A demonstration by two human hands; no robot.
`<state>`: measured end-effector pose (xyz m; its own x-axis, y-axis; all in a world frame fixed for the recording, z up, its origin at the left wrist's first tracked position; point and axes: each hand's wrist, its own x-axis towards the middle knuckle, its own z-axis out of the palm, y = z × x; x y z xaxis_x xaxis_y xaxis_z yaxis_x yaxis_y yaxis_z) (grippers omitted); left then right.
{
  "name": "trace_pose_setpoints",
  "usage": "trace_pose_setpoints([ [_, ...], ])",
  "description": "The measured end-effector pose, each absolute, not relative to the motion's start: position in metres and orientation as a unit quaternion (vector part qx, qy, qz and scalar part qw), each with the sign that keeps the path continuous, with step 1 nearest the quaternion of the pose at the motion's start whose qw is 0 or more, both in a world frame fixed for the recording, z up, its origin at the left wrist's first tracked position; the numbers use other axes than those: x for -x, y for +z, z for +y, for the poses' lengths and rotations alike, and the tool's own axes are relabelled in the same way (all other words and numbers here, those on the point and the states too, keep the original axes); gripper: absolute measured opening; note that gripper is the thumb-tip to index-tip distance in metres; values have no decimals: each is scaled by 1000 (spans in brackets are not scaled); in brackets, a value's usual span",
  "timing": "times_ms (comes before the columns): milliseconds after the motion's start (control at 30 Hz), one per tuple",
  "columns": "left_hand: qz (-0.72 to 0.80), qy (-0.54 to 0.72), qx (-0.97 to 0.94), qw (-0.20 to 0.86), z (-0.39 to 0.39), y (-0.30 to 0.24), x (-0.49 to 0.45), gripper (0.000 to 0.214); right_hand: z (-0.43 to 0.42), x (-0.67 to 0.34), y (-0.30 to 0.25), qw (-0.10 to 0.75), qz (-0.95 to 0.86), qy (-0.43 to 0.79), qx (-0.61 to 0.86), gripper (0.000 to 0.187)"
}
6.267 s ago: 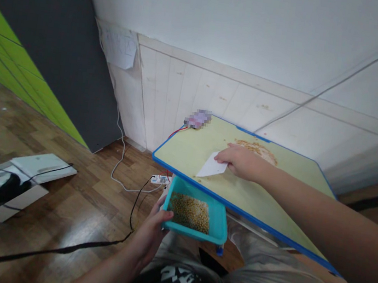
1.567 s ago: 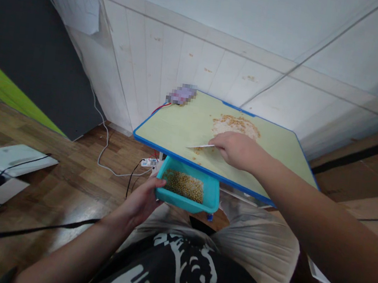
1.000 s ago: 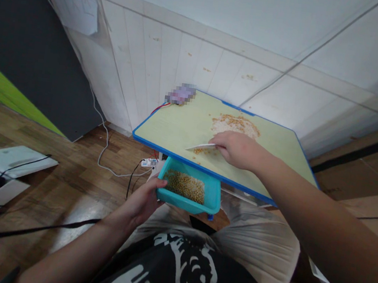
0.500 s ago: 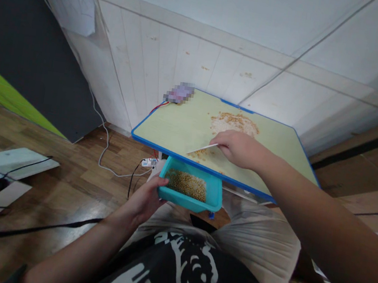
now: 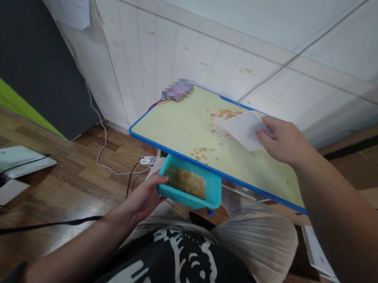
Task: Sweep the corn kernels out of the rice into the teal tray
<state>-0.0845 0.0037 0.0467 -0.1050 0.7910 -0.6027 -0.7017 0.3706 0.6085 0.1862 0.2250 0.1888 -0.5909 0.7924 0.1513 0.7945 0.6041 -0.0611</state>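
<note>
My left hand (image 5: pixel 149 192) grips the left end of a turquoise plastic tub (image 5: pixel 214 198), held just below the table's front edge. Inside it lie many small yellowish grains (image 5: pixel 187 182), perhaps soybeans or corn kernels. Above the tabletop, my right hand (image 5: pixel 280 137) pinches a flat white card (image 5: pixel 244 129), tilted over the back pile. That pile of grains and pale crumbs (image 5: pixel 219 120) is partly hidden by the card. A smaller scatter of grains (image 5: pixel 203 153) lies near the front edge, above the tub.
The yellow-green table (image 5: pixel 166 127) has a blue rim and stands against a white panelled wall (image 5: pixel 167 41). A pixelated item (image 5: pixel 179 89) with a red cord sits at its back left corner. A power strip (image 5: pixel 148 160) and cables lie below, left of the tub.
My right hand has moved right and back from the front edge, and the card's flat face now shows. The small scatter is uncovered. My left hand and the tub have stayed nearly still.
</note>
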Motion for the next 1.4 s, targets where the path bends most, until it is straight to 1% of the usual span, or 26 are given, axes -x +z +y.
trace_pose_setpoints([
  [100,485,559,-49,670,5,48,83,39,229,-203,190,68,-884,1,463,18],
  [267,491,557,-49,668,6,49,84,35,229,-218,193,62,-866,41,495,8],
  [333,493,556,-56,667,6,49,84,35,231,-227,193,53,-847,73,524,6],
  [433,492,556,-65,667,6,46,85,34,238,-246,186,38,-794,154,587,4],
  [533,486,557,-66,671,5,44,86,34,245,-265,168,51,-739,224,634,8],
  [700,488,554,-62,672,5,44,86,32,247,-265,135,91,-705,344,614,17],
  [833,490,555,-53,670,6,47,85,37,245,-238,128,86,-698,384,598,17],
  [1000,502,557,-41,661,6,48,85,42,247,-201,136,68,-728,361,580,10],
  [1167,502,558,-46,660,6,46,87,43,251,-176,139,39,-759,346,550,18],
  [1300,497,557,-56,663,5,44,88,45,256,-162,139,20,-798,290,528,15],
  [1400,501,555,-53,662,6,44,88,44,259,-152,142,-11,-815,277,509,16],
])
